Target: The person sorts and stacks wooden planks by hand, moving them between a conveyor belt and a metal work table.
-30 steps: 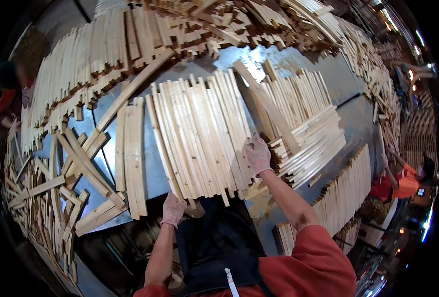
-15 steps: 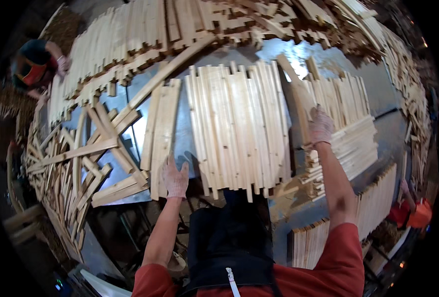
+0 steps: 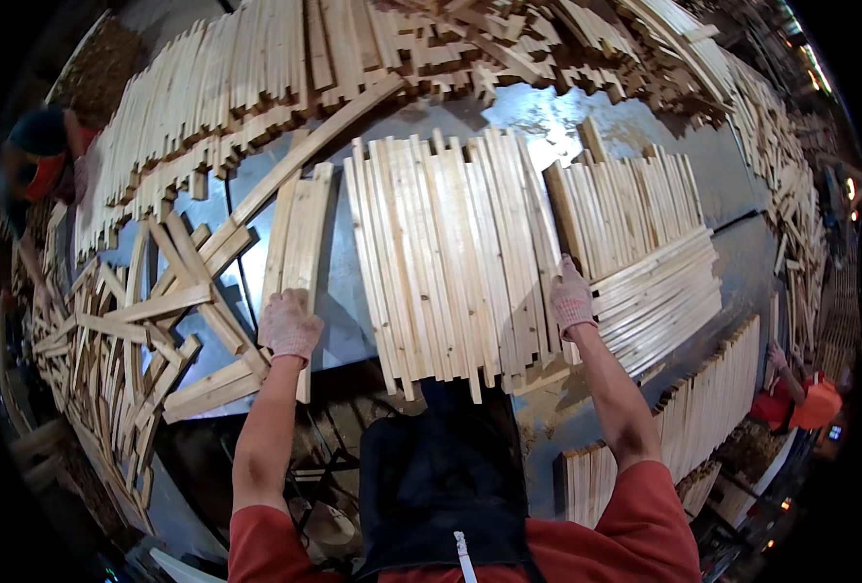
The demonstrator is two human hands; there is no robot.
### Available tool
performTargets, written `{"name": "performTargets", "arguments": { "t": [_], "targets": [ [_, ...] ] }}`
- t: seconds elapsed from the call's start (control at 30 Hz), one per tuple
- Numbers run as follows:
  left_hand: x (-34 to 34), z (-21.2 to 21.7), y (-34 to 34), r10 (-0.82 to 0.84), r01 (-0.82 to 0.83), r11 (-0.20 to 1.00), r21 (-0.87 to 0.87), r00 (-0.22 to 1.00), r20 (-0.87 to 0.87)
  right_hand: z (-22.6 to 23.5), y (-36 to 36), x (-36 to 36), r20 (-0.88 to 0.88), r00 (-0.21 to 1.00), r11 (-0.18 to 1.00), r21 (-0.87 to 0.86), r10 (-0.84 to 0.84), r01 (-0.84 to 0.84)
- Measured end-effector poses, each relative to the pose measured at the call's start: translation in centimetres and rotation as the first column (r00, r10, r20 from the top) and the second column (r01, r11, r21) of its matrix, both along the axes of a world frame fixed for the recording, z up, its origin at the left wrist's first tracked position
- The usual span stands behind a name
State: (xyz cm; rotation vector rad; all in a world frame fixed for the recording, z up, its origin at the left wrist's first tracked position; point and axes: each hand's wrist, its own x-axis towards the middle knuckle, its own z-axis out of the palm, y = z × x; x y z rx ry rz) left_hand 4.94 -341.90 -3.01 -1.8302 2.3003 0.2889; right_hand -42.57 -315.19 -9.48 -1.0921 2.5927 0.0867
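Lying between flat, open hands: slat bundle (image 3: 450, 257), left hand (image 3: 290, 325) on side slats (image 3: 300, 228), right hand (image 3: 572, 296) at its edge.

Metal table (image 3: 353, 301) carries wooden slats (image 3: 450, 253) in rows.

The left hand (image 3: 289, 325) covers the near ends of the small slat bundle (image 3: 298, 228) beneath it.

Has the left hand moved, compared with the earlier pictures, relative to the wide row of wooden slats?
Yes. The left hand has moved left, away from the wide row of slats, and now rests on the narrow bundle of slats beside it.
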Motion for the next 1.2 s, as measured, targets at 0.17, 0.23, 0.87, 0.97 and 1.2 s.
{"name": "performTargets", "arguments": {
  "t": [0.17,0.23,0.87,0.97,1.2],
  "targets": [
    [3.5,-5.2,0.6,0.177,-0.158,0.978,0.133,0.974,-0.141,2.2,-2.2,1.7,0.106,0.98,0.981,-0.076,-0.168,0.176],
    [-0.5,-2.5,1.9,0.159,-0.127,0.973,0.192,0.974,-0.162,0.3,-1.5,1.8,0.066,0.987,0.98,-0.129,-0.143,0.151],
    [4.3,-1.2,-2.2,0.138,-0.139,0.99,-0.005,0.986,-0.089,-0.5,-4.0,3.1,0.063,0.967,0.957,-0.141,-0.248,0.254],
    [3.5,-0.5,-2.9,0.172,-0.168,0.985,0.038,0.976,-0.13,-1.0,-4.0,3.1,0.048,0.968,0.954,-0.161,-0.248,0.252],
    [3.2,-4.8,-1.5,0.359,-0.381,0.925,0.016,0.856,-0.373,-2.3,-3.4,2.2,0.058,0.977,0.965,-0.154,-0.207,0.213]
  ]
}}
